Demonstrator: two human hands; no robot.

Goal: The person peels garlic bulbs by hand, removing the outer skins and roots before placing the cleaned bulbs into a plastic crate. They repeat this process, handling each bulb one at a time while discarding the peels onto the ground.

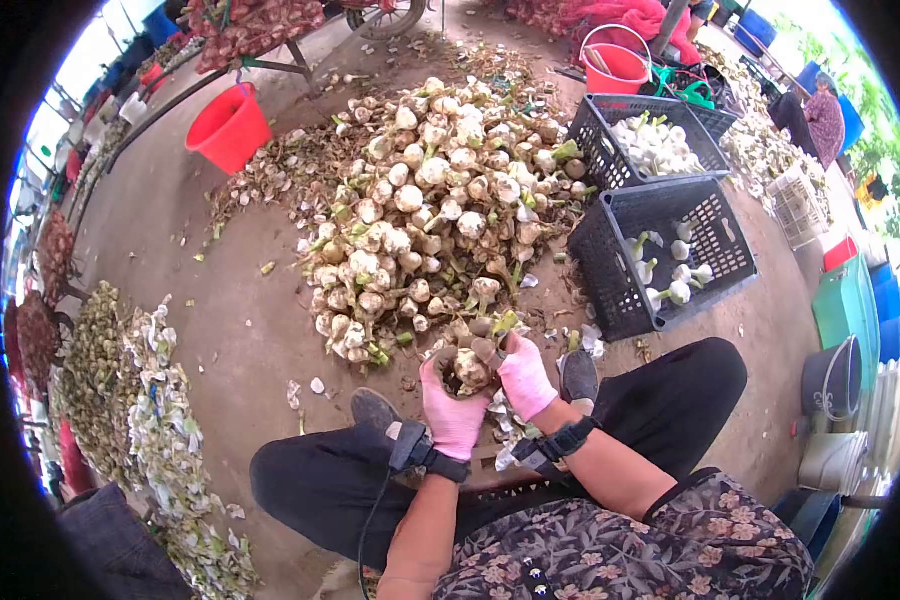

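Note:
Between my knees I hold a garlic bulb with dirty outer skin and a short green stem pointing up to the right. My left hand, in a pink glove with dark fingertips, is wrapped round the bulb from the left. My right hand, gloved the same way, pinches at the stem side of the bulb. Just beyond my hands a large heap of unpeeled garlic lies on the floor. To its right, a black crate holds several cleaned white bulbs.
A second black crate, filled with white garlic, stands behind the first. Red buckets stand at the far left and far right of the heap. Garlic skins lie in a long strip on the left. Another person sits at the far right.

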